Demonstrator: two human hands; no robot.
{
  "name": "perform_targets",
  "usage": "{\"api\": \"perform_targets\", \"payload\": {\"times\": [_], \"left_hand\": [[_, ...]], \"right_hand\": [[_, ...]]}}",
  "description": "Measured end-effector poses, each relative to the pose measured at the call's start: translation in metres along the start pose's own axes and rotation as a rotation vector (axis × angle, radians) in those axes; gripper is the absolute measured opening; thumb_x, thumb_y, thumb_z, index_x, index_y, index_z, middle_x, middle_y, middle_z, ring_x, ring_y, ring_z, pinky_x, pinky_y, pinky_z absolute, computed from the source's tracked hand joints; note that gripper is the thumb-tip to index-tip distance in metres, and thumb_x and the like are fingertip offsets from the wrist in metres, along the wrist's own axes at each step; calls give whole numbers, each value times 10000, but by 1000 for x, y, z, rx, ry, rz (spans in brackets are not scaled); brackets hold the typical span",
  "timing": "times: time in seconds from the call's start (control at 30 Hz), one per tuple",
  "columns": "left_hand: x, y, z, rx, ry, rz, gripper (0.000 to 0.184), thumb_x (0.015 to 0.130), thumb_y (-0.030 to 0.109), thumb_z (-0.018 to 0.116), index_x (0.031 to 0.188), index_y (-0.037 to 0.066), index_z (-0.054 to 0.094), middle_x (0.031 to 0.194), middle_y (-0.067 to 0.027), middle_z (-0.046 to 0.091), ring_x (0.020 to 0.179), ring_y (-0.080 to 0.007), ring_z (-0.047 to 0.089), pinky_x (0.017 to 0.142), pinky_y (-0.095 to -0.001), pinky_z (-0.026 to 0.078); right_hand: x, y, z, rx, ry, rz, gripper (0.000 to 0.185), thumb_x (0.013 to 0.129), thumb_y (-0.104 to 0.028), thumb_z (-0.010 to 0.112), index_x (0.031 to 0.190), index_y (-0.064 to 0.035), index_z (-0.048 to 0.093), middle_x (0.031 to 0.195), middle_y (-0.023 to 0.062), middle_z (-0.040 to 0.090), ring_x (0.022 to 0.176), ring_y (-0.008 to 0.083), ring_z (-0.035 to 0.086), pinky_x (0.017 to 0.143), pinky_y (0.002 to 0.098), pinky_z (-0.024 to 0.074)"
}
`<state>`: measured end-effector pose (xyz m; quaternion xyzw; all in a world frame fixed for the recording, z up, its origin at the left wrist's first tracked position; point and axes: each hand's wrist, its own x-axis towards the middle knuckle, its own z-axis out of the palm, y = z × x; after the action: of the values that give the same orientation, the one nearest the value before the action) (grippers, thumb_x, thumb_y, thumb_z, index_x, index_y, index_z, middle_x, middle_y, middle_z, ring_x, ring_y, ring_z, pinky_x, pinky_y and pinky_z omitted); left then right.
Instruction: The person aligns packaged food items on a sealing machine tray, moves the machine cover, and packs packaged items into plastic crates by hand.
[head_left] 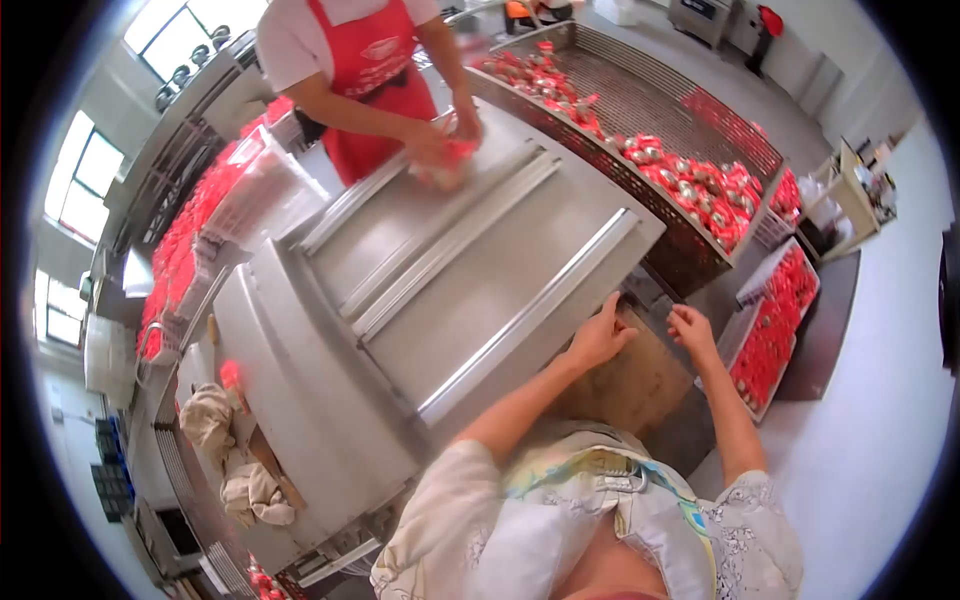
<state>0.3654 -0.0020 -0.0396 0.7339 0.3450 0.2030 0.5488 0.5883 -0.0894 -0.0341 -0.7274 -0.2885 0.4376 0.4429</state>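
My left hand is beside the front right corner of the steel worktable, with its thumb and index finger apart and nothing visible in it. To its right, my right hand hangs in the air with its fingers curled in, and I see nothing in it. A brown board or box top lies below both hands. Across the table, a co-worker in a red apron holds a blurred red-and-clear packet in both hands.
A large metal mesh bin holds many red packets. Crates of red packets stand to the right, and more white crates at the left. Beige cloths and a wooden-handled tool lie on the table's left side.
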Motion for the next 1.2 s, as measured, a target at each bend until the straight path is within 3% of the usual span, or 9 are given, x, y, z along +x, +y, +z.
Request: {"api": "perform_targets", "payload": {"times": [0.2, 0.33, 0.47, 0.5, 0.93, 0.97, 1.07, 1.13, 1.2], "left_hand": [[-10, 8, 37, 21, -43, -3, 745, 815, 263, 674, 1386, -1, 275, 843, -89, 663, 770, -242, 641, 712, -361, 499], [-26, 22, 75, 123, -118, 92, 708, 820, 266, 679, 1370, 21, 306, 857, -93, 668, 790, -269, 646, 731, -367, 502], [-56, 25, 123, 141, -320, 111, 644, 835, 239, 677, 1352, 29, 355, 864, -110, 672, 777, -249, 650, 727, -359, 509], [-67, 26, 134, 133, -396, 164, 644, 862, 127, 649, 1376, -26, 292, 840, -72, 651, 701, -114, 593, 642, -248, 489], [-183, 65, 243, 124, -1089, 176, 632, 871, 96, 611, 1393, -30, 277, 841, -57, 617, 690, -109, 560, 659, -241, 466], [-189, 66, 249, 100, -1136, 173, 624, 872, 93, 609, 1390, -29, 283, 842, -56, 616, 692, -109, 558, 660, -241, 466], [-201, 72, 268, 76, -1195, 263, 572, 877, 88, 606, 1372, -17, 339, 848, -51, 614, 698, -109, 555, 664, -244, 468], [-214, 83, 282, 83, -1208, 351, 527, 878, 84, 606, 1353, 9, 389, 848, -49, 615, 706, -107, 552, 669, -248, 468], [-232, 102, 296, 103, -1237, 430, 494, 874, 90, 612, 1332, 36, 434, 861, -53, 624, 724, -124, 565, 681, -261, 473]], "right_hand": [[-88, 64, -45, 134, 141, 135, 334, 909, -265, 604, 1157, -42, 586, 941, 35, 650, 708, 92, 597, 595, 213, 458], [-147, 79, -50, 226, 269, 9, 279, 888, -182, 623, 1105, -7, 618, 882, 36, 657, 702, 91, 615, 591, 214, 469], [-230, 93, -45, 162, 388, -36, 276, 878, -215, 628, 1044, 5, 643, 827, 59, 665, 703, 109, 610, 661, 262, 493], [-254, 102, -46, 176, 425, -33, 282, 875, -222, 631, 1040, 6, 643, 829, 61, 667, 711, 112, 611, 669, 267, 489], [-491, 169, 4, 444, 1210, -15, 232, 873, -205, 626, 1022, -31, 653, 823, 51, 677, 748, 92, 616, 665, 257, 483], [-513, 183, 10, 296, 1278, 114, 226, 876, -190, 619, 1019, -20, 655, 833, 49, 677, 758, 81, 613, 683, 263, 491], [-585, 229, 29, 383, 1541, 180, 215, 863, -175, 621, 1002, -15, 659, 827, 38, 672, 738, 90, 600, 687, 269, 490], [-626, 280, 46, 504, 1662, 433, 272, 852, -240, 635, 1006, -17, 659, 830, 53, 681, 751, 120, 618, 715, 285, 491], [-657, 323, 53, 392, 1611, 660, 321, 834, -294, 644, 1003, -21, 663, 855, 73, 686, 779, 167, 637, 737, 311, 495]]}}
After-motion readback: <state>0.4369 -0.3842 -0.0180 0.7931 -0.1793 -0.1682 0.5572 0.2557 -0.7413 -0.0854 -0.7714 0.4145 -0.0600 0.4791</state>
